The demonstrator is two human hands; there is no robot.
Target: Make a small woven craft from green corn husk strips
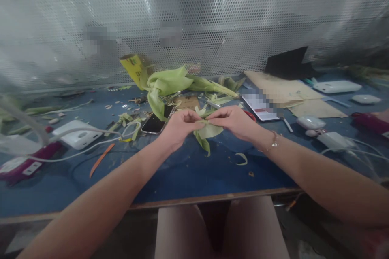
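Note:
My left hand (178,128) and my right hand (236,122) meet over the blue table, fingers closed in a pinch. Between them they hold a pale green corn husk (210,131), with a curled strip (203,144) hanging below. Fingertips of both hands press at its upper edge, where the fine detail is too small to make out. Just behind, a larger bunch of green husk (168,80) leans near a yellow wrapper (133,69). A dark-screened phone (154,122) lies beside my left hand. Red scissor handles (250,115) show partly behind my right hand.
A lit phone (260,107) and brown paper sheets (276,88) lie at the right. White power banks (77,134), cables and purple power strips (30,166) flank both sides. An orange strip (101,160) and husk scraps litter the blue table (188,178). A perforated metal panel (200,12) stands behind.

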